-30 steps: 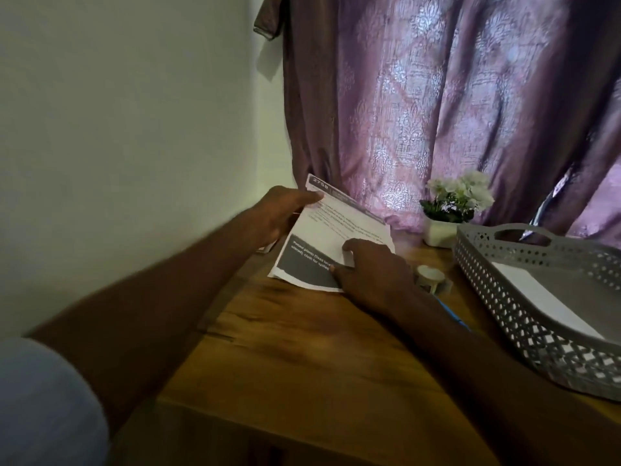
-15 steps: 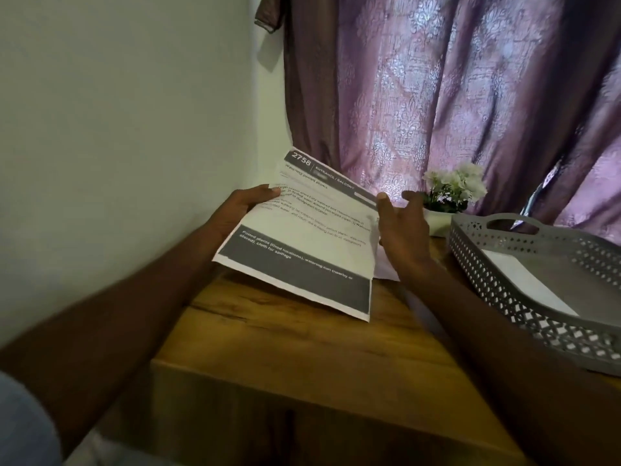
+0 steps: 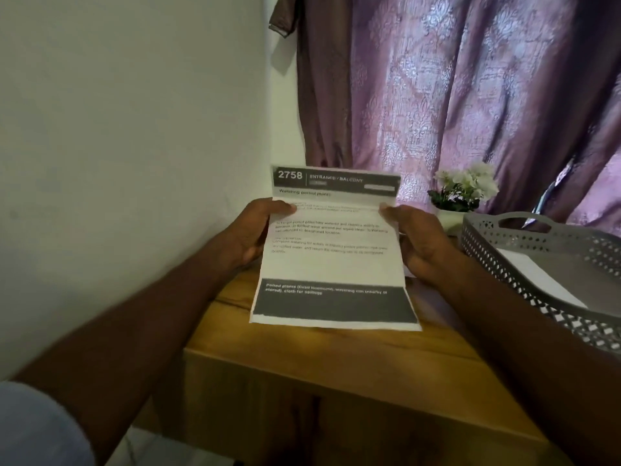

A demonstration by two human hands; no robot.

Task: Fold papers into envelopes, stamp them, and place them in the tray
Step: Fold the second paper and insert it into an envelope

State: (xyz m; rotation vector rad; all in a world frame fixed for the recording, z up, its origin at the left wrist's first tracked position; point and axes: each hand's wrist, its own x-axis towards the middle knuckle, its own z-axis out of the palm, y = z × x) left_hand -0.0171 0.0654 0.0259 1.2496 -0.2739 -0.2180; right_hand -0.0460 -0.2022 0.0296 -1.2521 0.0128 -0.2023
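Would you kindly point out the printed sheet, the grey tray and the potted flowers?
printed sheet (image 3: 331,260): head view, white middle panel.
grey tray (image 3: 497,260): head view, perforated near wall.
potted flowers (image 3: 467,185): head view, white blossoms.

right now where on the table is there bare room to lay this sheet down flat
Bare wood shows on the table along its near edge, between the wall side and the tray. The far right is crowded by the tray and flower pot. The sheet hides the middle.

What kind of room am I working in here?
Probably a room in a home, not an office: a patterned purple curtain hangs behind a small wooden table set in a wall corner, with a little potted plant beside a grey tray.
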